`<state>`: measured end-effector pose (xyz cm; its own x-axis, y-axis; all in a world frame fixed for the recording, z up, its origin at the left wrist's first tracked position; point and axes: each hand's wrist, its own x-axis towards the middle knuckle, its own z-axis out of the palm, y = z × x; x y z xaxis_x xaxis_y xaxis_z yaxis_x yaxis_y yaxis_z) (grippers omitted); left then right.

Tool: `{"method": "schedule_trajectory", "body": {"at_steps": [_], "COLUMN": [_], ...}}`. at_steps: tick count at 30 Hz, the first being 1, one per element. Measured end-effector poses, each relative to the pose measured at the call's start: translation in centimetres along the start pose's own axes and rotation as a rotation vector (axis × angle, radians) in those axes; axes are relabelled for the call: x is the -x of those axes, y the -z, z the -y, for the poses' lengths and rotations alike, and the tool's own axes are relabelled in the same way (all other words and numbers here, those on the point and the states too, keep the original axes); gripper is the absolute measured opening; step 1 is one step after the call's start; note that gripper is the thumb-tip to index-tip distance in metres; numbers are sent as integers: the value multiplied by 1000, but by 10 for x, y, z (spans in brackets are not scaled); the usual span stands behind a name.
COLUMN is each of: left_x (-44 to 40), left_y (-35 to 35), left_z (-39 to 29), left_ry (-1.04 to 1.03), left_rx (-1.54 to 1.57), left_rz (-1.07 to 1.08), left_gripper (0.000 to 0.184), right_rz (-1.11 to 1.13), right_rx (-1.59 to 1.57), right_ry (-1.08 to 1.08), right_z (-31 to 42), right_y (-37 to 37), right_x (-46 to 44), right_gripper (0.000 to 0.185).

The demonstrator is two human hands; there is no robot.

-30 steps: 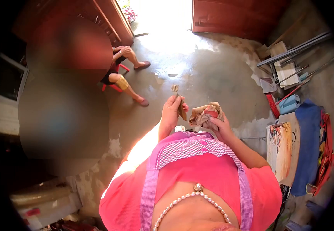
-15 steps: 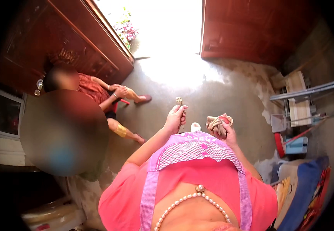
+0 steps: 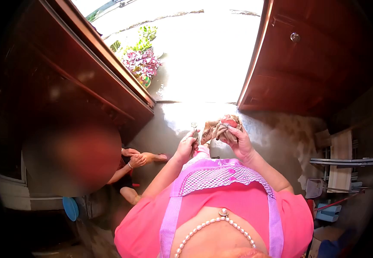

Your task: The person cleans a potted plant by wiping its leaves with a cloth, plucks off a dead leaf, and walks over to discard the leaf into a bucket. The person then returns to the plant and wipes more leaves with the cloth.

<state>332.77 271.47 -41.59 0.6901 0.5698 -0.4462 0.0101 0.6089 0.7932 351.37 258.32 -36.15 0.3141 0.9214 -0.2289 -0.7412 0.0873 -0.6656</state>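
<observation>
Two dark-red doors (image 3: 319, 60), two pink buttons (image 3: 232, 171), one pearl necklace (image 3: 193, 233), one crumpled cloth (image 3: 214, 130)

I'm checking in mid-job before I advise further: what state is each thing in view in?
Left hand: closed on a small item, kind unclear
Right hand: closed on the cloth
Cloth: bunched up, held off the floor
Left door: open
Right door: open
Apron: worn
Pearl necklace: worn
Blue basin: upright or tipped, cannot tell

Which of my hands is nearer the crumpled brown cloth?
Your right hand: it grips the cloth. Your left hand is off to the cloth's left, holding a small object.
</observation>
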Motion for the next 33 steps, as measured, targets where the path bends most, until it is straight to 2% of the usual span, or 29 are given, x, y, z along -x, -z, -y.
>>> {"method": "schedule_trajectory", "body": {"at_steps": [3,6,8,10,13,14,17,18,19,21,23,25,30,31,33], "left_x": [-94,-173,-206,-251,-312,-332,-395,-419,-442,-475,-523,-571,-658,-666,-702], "left_y": [16,10,-7,-17,-34,-35,-42,-39,-39,-43,-60,-73,-110,-124,-136], "left_z": [-57,-126,-165,-190,-215,-214,-248,-264,-276,-297,-337,-369,-429,-439,-434], "left_ry": [12,-50,-56,-86,-48,-73,86,126,79,32,108,160,190,242,330], "left_rx": [50,-66,-105,-91,87,126,290,319,310,316,334,310,272,204,246], "left_rz": [40,85,80,128,155,159,198,300,366,395,406,507,603,590,707], "left_gripper": [43,42,40,32,27,22,20,19,19,18,17,15,15,14,14], "right_rz": [-152,-343,-356,-355,-238,-153,-53,-19,82,-38,-74,39,-97,-100,-97], "right_rx": [8,-168,-131,-79,-97,-227,-339,-351,-391,-182,-30,4,-42,-28,-16], "right_ry": [52,21,52,79,112,84,67,67,127,174,176,195,291,319,389], "right_z": [36,71,88,104,120,119,148,157,167,185,205,235,284,296,314], "right_y": [5,9,-1,-8,-9,3,1,7,6,7,18,11,24,32,45], "right_x": [-86,-163,-192,-225,-283,-302,-368,-394,-418,-454,-512,-551,-620,-625,-638], "right_gripper": [38,38,39,41,43,43,43,42,42,43,43,42,41,41,41]}}
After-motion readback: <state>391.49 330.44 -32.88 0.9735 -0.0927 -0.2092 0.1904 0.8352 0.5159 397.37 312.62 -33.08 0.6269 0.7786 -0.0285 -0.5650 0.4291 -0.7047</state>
